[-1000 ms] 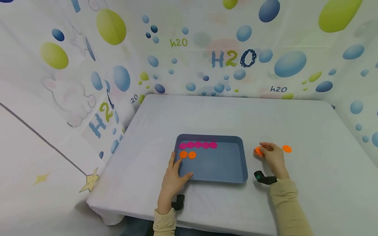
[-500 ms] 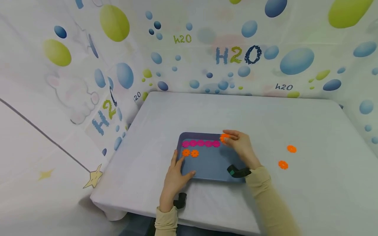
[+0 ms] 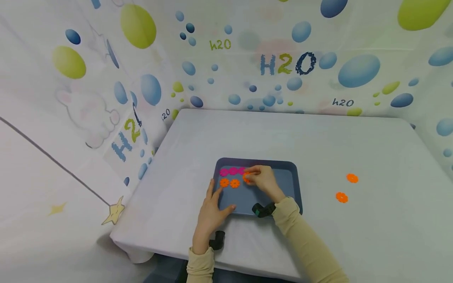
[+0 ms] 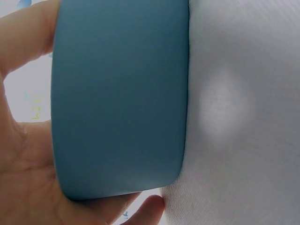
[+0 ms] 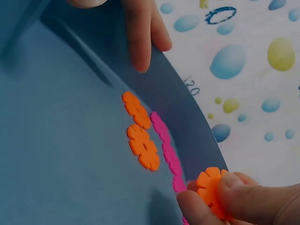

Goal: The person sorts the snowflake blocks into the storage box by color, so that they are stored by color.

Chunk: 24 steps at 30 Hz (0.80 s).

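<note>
My right hand (image 3: 264, 183) pinches an orange flower-shaped disc (image 5: 208, 183) between thumb and fingers, just above the blue-grey tray (image 3: 238, 202). Inside the tray, two orange flower discs (image 3: 234, 183) lie side by side at the left. Behind them runs a row of magenta flower discs (image 3: 232, 171), its right end hidden by my right hand. My left hand (image 3: 209, 212) rests at the tray's front left corner, fingers spread along the left rim and thumb over the front rim. In the left wrist view, the tray's outer wall (image 4: 119, 103) fills the middle.
Two more orange flower discs (image 3: 352, 178) lie apart on the white-covered table (image 3: 318, 137), to the right of the tray. A printed cloth (image 3: 244, 47) stands behind the table. Dark wrist cameras (image 3: 263, 210) sit on both wrists.
My right hand took up an orange disc from the table at the right and carried it left over the tray. The left hand stays at the tray's corner.
</note>
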Tool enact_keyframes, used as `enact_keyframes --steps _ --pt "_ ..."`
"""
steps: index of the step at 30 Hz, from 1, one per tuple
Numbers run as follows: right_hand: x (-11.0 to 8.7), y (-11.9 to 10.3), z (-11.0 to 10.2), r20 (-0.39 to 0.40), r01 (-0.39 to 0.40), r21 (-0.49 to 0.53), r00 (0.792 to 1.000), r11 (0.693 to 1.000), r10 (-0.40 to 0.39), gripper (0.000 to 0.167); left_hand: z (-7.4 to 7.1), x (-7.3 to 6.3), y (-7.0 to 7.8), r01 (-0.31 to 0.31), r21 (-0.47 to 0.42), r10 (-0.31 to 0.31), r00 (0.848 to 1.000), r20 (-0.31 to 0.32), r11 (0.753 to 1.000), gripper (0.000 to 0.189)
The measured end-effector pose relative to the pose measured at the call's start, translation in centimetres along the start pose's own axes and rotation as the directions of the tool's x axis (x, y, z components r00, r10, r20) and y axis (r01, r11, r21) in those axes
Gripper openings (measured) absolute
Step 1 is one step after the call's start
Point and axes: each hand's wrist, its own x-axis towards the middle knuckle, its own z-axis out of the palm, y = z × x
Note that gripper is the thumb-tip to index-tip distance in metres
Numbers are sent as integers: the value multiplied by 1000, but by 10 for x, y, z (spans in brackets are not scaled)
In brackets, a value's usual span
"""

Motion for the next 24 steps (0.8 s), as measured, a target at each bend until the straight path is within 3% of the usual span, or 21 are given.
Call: enact_keyframes --steps 3,8,13,18,24 --pt "0 0 -1 -14 0 -22 1000 1000 0 29 -1 1 0 1 0 -1 1000 2 1000 74" --pt "-1 0 0 28 -31 -16 999 999 32 34 -1 1 0 6 5 -6 1000 1 1000 75" --pt "-3 2 2 40 -54 -36 998 998 55 25 0 0 -1 1 -1 -1 1000 -3 1000 74" --pt "-5 4 1 47 -25 -99 998 995 30 16 0 0 -1 1 -3 -1 1000 -3 1000 74" --pt "-3 6 -2 26 -19 -179 999 984 24 18 0 0 -1 -2 -4 2 1000 -6 1000 74"
